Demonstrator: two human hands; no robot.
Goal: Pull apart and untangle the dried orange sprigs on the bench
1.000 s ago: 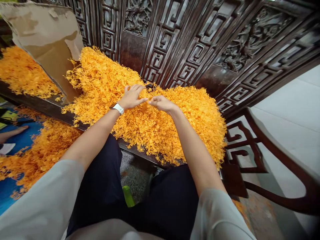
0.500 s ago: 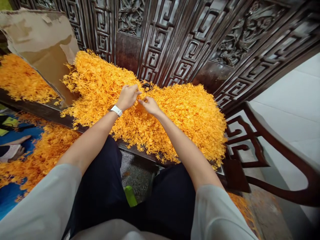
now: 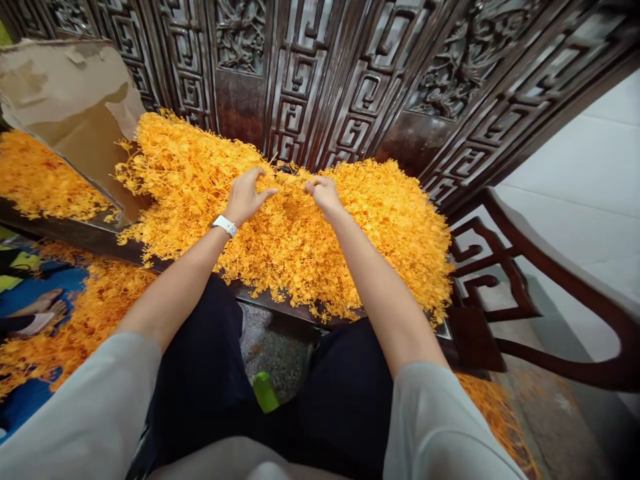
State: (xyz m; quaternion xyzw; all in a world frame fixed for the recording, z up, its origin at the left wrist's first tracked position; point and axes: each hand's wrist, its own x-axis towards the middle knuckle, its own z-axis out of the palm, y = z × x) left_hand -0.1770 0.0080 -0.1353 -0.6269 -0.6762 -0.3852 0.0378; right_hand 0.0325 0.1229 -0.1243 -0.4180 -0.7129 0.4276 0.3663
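A big heap of orange, thin-branched plastic-looking flower sprigs [image 3: 300, 253] covers the dark wooden bench seat before me. Over its middle is my left hand [image 3: 245, 195], thumb and fingers apart, with nothing visible in the grip; a white-strapped watch [image 3: 225, 225] circles that wrist. To its right, my right hand [image 3: 324, 193] has its thumb and fingertips pinched together at an orange sprig [image 3: 299, 178], which blends into the heap behind. A gap separates the two hands.
A carved dark wooden backrest [image 3: 243, 107] rises behind the heap, and a curved armrest [image 3: 575, 287] stands at right. Torn cardboard [image 3: 85, 100] leans at left, near more orange sprigs [image 3: 45, 180]. Another person's feet [image 3: 43, 310] show on a blue mat [image 3: 30, 400].
My hands were together over the heap and have moved apart, the left hand opening and the right going rightward, still pinched. The camera view has shifted slightly.
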